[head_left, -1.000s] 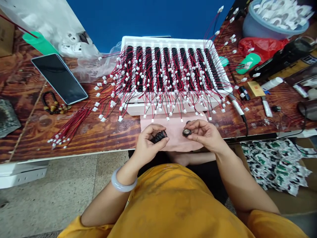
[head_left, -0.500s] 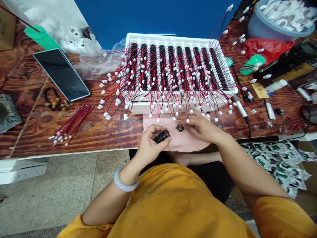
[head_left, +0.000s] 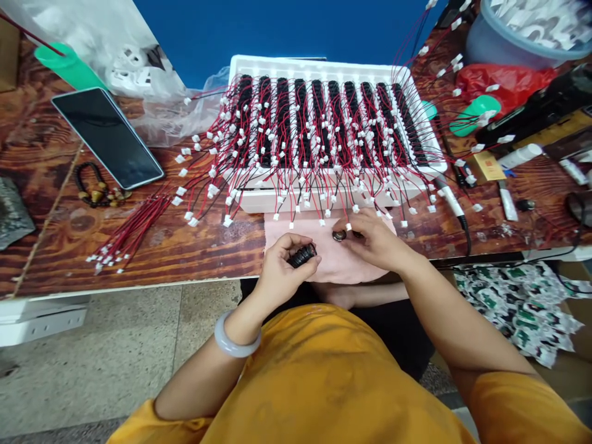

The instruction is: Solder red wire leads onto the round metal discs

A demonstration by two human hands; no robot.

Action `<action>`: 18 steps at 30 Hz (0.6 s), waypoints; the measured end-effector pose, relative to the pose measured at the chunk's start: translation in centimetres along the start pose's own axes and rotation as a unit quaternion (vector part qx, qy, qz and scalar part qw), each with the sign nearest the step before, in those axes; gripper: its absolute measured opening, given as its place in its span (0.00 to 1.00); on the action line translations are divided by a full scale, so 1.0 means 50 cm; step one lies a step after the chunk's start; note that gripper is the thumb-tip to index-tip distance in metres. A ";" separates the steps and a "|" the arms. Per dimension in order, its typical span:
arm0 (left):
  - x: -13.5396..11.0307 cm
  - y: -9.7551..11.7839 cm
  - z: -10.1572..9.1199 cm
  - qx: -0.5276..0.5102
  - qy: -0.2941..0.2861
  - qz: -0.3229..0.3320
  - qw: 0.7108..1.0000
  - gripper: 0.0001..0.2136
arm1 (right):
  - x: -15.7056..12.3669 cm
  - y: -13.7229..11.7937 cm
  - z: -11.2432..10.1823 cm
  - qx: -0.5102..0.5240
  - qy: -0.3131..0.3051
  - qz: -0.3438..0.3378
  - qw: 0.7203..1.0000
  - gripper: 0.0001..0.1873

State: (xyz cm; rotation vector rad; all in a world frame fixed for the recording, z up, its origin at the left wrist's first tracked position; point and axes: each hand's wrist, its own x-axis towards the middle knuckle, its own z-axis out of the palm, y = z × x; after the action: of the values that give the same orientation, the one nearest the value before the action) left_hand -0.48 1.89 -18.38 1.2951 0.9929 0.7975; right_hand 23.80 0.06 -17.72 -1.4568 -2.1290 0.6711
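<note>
My left hand (head_left: 287, 262) is wrapped around a short stack of small round black parts (head_left: 303, 254), which looks like a ribbed cylinder lying on its side. To its right, my right hand (head_left: 372, 242) has its thumb and fingertips at one small round dark part (head_left: 339, 235) with a shiny rim, which it seems to pinch. A second dark bit shows under the fingers; its kind is hidden. Both hands are over a pink cloth (head_left: 330, 268). Behind them stands a white foam tray (head_left: 319, 66), with rows of black parts and red and black wires ending in white connectors.
A phone (head_left: 108, 139), a bead bracelet (head_left: 95, 191) and a bundle of red wires (head_left: 134, 228) lie on the left. A white-handled tool with a cord (head_left: 451, 200), a yellow box (head_left: 488, 168), a red bag (head_left: 504, 86) and a blue tub (head_left: 504, 46) are on the right.
My right hand has moved in to the small round part, its fingers now at the part's edge, and the part looks tilted. My left hand still holds the stack.
</note>
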 end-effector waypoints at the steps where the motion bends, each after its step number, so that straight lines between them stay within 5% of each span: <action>1: 0.000 -0.001 0.001 0.001 0.001 -0.001 1.000 0.15 | 0.000 0.004 -0.003 0.002 -0.003 -0.002 1.000 0.12; 6: -0.004 0.000 0.001 0.006 0.010 0.006 1.000 0.16 | -0.014 0.000 -0.006 0.028 0.013 -0.025 0.999 0.15; 11: -0.007 0.025 -0.001 -0.020 -0.051 0.001 0.998 0.16 | -0.031 -0.070 0.004 0.100 0.073 -0.059 0.991 0.16; 18: -0.009 0.036 0.006 -0.042 -0.065 -0.023 0.997 0.20 | -0.016 -0.103 0.011 0.162 0.034 -0.104 0.981 0.16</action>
State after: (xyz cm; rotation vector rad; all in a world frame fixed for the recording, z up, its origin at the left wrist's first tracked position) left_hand -0.30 1.61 -16.51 1.2317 0.8742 0.7038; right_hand 20.06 -2.40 -14.96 -1.0539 -1.9732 0.8279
